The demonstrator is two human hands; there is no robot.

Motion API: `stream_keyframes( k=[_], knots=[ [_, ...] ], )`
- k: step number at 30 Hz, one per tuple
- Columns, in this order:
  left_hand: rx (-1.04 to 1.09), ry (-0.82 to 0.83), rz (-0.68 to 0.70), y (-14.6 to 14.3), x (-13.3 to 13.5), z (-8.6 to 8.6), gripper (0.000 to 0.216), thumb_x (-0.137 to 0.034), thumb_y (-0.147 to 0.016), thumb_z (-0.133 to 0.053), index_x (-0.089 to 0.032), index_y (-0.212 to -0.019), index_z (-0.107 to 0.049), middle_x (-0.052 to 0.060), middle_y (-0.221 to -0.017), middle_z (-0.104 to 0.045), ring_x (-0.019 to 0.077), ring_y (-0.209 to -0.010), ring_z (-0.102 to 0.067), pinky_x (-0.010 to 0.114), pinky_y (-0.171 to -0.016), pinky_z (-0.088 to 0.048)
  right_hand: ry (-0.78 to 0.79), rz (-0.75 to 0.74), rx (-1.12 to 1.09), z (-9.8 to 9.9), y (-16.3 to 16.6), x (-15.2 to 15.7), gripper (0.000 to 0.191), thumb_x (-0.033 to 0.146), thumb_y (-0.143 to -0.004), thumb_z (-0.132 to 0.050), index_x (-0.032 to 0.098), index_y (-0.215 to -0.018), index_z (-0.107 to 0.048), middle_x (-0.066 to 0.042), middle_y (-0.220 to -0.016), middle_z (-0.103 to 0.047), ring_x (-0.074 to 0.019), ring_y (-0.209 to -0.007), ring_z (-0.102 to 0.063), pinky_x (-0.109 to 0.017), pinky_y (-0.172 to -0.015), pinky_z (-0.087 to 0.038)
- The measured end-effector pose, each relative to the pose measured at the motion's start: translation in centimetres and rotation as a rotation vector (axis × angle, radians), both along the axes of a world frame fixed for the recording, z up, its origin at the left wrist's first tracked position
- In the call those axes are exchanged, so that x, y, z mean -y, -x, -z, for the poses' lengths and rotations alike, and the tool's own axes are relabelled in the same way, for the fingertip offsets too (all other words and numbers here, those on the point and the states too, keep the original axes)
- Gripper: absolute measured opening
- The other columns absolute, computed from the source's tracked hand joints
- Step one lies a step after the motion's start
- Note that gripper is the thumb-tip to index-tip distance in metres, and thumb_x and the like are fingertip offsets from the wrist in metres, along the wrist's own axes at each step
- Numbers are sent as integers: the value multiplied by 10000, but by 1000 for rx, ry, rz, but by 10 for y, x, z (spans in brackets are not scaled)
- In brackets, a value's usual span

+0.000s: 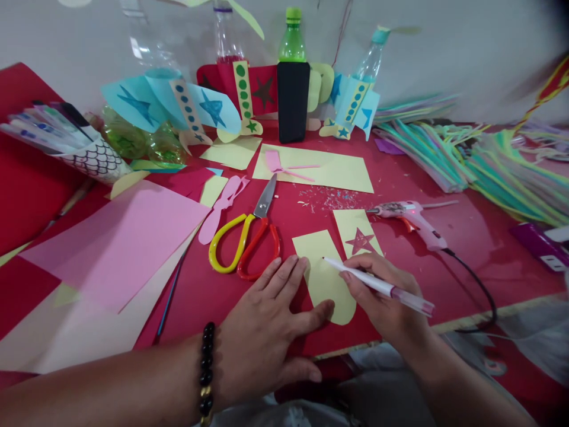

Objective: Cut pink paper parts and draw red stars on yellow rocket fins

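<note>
One pair of scissors (246, 240) lies left of centre on the red surface (466, 237). One left hand (262, 323) lies flat, fingers spread, thumb on one rounded yellow cutout (322, 276). One right hand (382, 296) grips one white pen (377, 286), tip at the cutout's edge. One star-marked yellow piece (359, 237) sits just behind; one glue gun (411, 218) lies right. Four bottles (292, 41) stand at the rear wall.
</note>
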State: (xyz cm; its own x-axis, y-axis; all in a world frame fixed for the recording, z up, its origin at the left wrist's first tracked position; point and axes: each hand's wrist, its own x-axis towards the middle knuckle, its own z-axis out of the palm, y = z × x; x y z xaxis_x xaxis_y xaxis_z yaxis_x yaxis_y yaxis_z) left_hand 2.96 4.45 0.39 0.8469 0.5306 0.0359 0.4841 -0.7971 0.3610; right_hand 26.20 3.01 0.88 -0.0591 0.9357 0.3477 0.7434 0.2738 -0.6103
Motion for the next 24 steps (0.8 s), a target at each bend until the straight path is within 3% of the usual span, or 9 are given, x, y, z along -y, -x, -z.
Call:
stream_keyframes(
  k=[24],
  knots=[
    [36, -16, -16, 1, 0, 2, 770, -780, -802, -423, -375, -1455, -370, 125, -1613, -94, 375, -1462, -155, 569, -1151, -207, 24, 28, -4, 1, -2, 1, 52, 245, -847, -634, 209, -885, -627, 12, -723, -657, -117, -584, -606, -225, -568, -477]
  ],
)
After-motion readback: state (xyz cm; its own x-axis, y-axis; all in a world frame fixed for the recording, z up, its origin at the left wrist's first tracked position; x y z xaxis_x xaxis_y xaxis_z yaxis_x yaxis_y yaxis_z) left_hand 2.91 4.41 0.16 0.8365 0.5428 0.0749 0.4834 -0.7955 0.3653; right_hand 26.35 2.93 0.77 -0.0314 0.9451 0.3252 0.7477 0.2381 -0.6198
